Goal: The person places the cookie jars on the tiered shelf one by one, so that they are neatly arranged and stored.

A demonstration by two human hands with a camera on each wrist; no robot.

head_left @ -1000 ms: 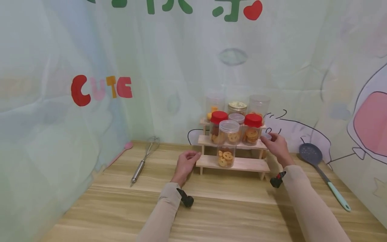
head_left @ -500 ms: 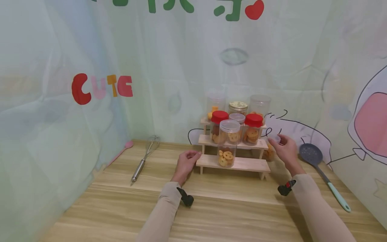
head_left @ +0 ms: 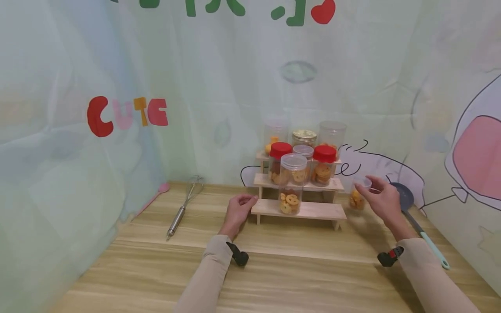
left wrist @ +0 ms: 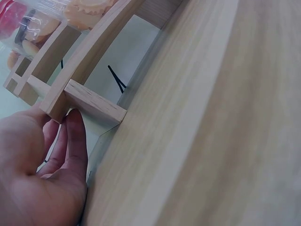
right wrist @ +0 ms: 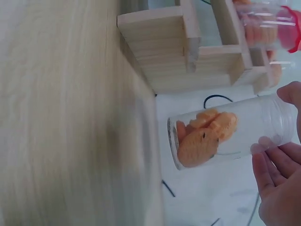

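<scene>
My right hand (head_left: pixel 381 200) grips a clear jar (head_left: pixel 357 201) of biscuits by its lidded top, thumb on one side and fingers on the other. In the right wrist view the jar (right wrist: pixel 211 134) looks slightly off the tabletop, right of the stand. A three-step wooden display stand (head_left: pixel 321 211) stands at the middle back. My left hand (head_left: pixel 238 213) holds the left end of its lowest step; in the left wrist view its fingertips (left wrist: pixel 75 120) sit beneath the plank's corner. One clear-lidded biscuit jar (head_left: pixel 290 202) stands on that step.
Two red-lidded jars (head_left: pixel 323 167) flank a clear-lidded one on the middle step; more jars (head_left: pixel 304 137) line the top. A whisk (head_left: pixel 182 213) and a pink utensil (head_left: pixel 156 195) lie left. A slotted skimmer (head_left: pixel 424 237) lies behind the right arm. Printed cloth walls surround the table.
My right hand has carried the biscuit jar rightward, away from the right end of the middle step. My left hand stays at the lowest step's end.
</scene>
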